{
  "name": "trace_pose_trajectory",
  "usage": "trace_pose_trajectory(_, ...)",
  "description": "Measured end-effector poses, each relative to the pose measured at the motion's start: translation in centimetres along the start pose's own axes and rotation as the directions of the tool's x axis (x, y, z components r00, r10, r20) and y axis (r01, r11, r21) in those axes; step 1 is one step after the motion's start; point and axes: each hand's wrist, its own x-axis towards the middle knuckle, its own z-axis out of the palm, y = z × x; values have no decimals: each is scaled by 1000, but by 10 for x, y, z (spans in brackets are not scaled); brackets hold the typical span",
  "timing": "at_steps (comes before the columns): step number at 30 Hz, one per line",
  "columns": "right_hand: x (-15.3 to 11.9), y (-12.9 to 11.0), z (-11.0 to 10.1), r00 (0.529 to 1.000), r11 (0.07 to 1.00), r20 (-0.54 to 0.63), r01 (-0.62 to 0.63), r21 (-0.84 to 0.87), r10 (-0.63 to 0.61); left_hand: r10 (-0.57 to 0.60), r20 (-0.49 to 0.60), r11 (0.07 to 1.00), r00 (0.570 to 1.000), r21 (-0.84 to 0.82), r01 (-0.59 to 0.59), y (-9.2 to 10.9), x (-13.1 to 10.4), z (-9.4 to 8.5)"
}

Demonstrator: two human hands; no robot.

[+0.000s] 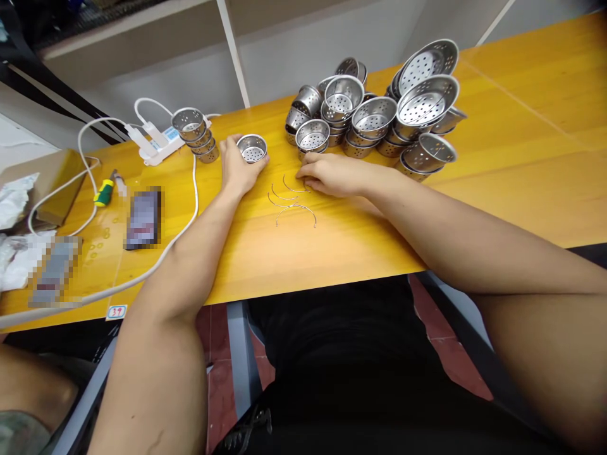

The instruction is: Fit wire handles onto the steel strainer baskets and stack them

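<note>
Lying at the left end of the surface, which is yellow, smooth and a little shiny, are crumpled white bags and a brown cardboard box with straight edges. Near them is a flat grey rectangle, too blurred to name. Next comes a screwdriver with a thick green and yellow handle, then a dark flat rectangle, also blurred. A smooth white cable makes long curves around these things, and a white plastic power strip carries two plugs.

Just beside the strip stands a stack of cups, made of shiny metal with small round holes. The left grip is grasping one single metal cup, round and open at the top, with the thumb on its right side and the other fingers on its left. Right of it lie thin wires, bent into smooth arcs. The right grip has its fingers bent close together at the end of these wires; I cannot tell whether it is pinching one. Behind it are many nested cups, and farther right, wider bowls lean with their rims tilted.
</note>
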Motion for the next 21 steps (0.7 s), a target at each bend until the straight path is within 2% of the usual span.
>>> trace_pose_trajectory(4, 2, -10, -12, 995, 995, 63, -79, -63, 83, -17, 12, 1000, 1000, -1, 17, -1, 0, 0)
trace_pose_trajectory(8, -4, -21, -28, 982, 992, 145, -113, -63, 121, 32, 7, 999, 999, 8, -32, 5, 0, -5)
trace_pose_trajectory(11, -10, -28, -40, 953, 981, 236, -179, -73, 191, 137, 26, 990, 990, -18, -137, 18, -5, -7)
trace_pose_trajectory(16, -14, -41, -48, 918, 964, 303, -218, -152, 256, 306, 149, 949, 940, -123, -290, 46, -22, 2)
trace_pose_trajectory(18, -12, -44, -46, 916, 956, 300, -208, -209, 265, 332, 174, 941, 927, -128, -313, 55, -28, 5)
trace_pose_trajectory(21, -10, -46, -41, 919, 938, 279, -199, -285, 279, 305, 173, 950, 936, -118, -288, 65, -33, 6)
